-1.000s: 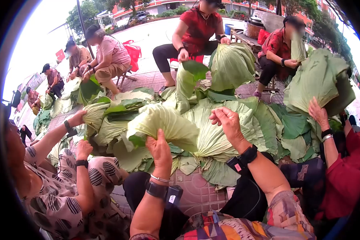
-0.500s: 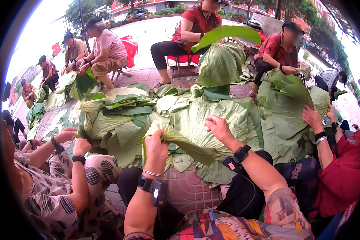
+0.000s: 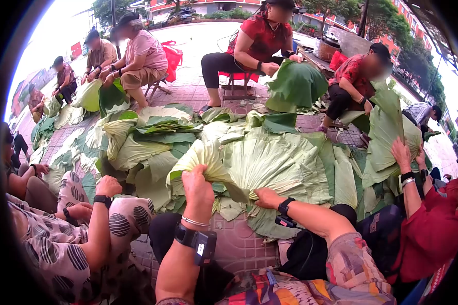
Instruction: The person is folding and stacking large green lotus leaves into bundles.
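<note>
A pale green lotus leaf (image 3: 203,156) is stretched between my two hands, its ribbed underside partly showing. My left hand (image 3: 197,189) grips its near edge, thumb pressed on top. At the leaf's right end, my right hand (image 3: 267,198) has its fingers closed on the edge; the fingertips are partly hidden. Just beyond lies a broad pile of flattened lotus leaves (image 3: 275,160), and the held leaf overlaps its near side. Both of my wrists carry black straps with small boxes.
A person in a dotted outfit (image 3: 86,239) sits close on my left, and one in a red top (image 3: 435,229) on my right. Across the pile, a person in red (image 3: 254,43) handles a dark green leaf (image 3: 297,86). Red paving (image 3: 236,239) shows below my hands.
My right hand has moved left and down from above the pile and closed on the leaf's edge. The leaf has opened wider. Across from me, a raised leaf has been lowered.
</note>
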`<action>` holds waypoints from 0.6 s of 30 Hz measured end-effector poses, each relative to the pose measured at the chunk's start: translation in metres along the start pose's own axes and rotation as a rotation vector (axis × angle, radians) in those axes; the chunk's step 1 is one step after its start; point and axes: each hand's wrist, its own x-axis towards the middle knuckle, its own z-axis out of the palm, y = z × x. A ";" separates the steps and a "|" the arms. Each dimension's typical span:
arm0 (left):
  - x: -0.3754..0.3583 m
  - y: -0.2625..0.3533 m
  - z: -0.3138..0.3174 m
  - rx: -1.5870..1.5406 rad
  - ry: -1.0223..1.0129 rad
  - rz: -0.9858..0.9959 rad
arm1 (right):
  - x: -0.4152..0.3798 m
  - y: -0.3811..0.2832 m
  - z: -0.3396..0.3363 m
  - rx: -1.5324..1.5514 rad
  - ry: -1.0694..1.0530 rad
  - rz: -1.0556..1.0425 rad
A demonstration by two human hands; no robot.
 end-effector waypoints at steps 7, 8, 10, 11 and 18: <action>-0.010 0.019 0.002 -0.007 0.044 -0.011 | 0.027 -0.001 0.060 -0.276 0.063 0.105; -0.012 0.022 0.001 -0.005 0.024 -0.026 | 0.030 0.001 0.067 -0.265 0.064 0.099; -0.012 0.020 -0.008 0.029 0.058 0.004 | 0.040 0.010 0.085 -0.464 0.130 0.128; -0.008 0.018 -0.019 0.158 0.063 0.054 | 0.043 0.014 0.089 -0.457 0.078 0.140; -0.008 0.025 -0.028 0.151 -0.024 0.023 | 0.067 0.034 0.099 -0.498 0.281 0.113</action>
